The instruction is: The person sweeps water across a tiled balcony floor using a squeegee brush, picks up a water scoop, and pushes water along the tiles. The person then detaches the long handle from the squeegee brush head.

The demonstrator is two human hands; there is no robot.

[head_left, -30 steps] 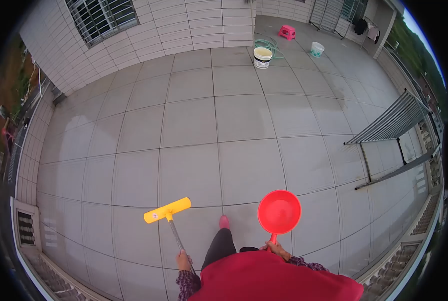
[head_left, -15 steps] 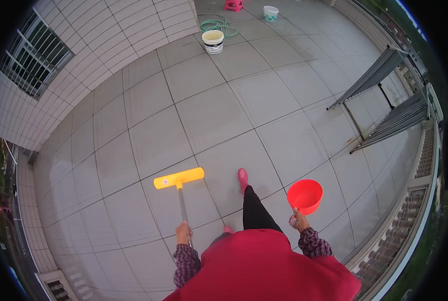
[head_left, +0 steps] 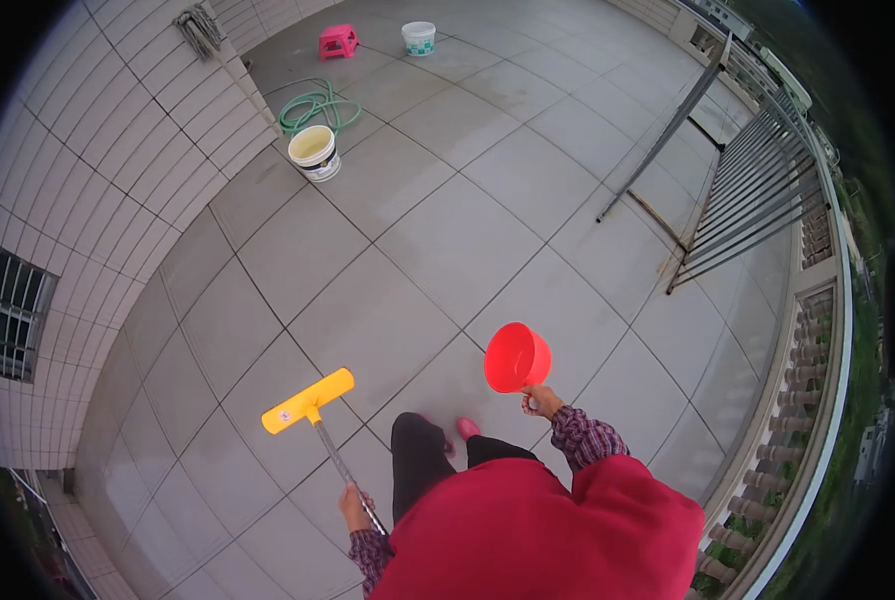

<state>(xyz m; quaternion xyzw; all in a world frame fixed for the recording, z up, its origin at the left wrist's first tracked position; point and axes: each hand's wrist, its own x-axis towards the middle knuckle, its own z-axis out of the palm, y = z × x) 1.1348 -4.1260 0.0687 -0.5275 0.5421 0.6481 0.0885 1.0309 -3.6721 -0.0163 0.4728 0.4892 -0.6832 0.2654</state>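
My left hand point(head_left: 355, 507) is closed around the metal pole of a squeegee-like tool with a wide yellow head point(head_left: 308, 401). That head points forward and is held above the floor tiles. In my right hand point(head_left: 542, 401) is the handle of a red plastic water dipper point(head_left: 517, 357). The dipper's open mouth is tilted toward me, and no contents show inside it. Both hands are in front of my red garment, with the dipper farther right than the yellow head.
Ahead on the grey tiled floor point(head_left: 437, 240) stand a white bucket point(head_left: 314, 154), a coiled green hose point(head_left: 319, 105), a pink stool point(head_left: 338, 41) and a second white bucket point(head_left: 418, 39). To the right are a metal rack point(head_left: 747, 175) and a balustrade point(head_left: 782, 450). A tiled wall runs along the left.
I have stepped forward, and the view has turned, so the buckets, hose and stool appear farther left. The dipper has swung inward and up; the yellow head is more slanted.
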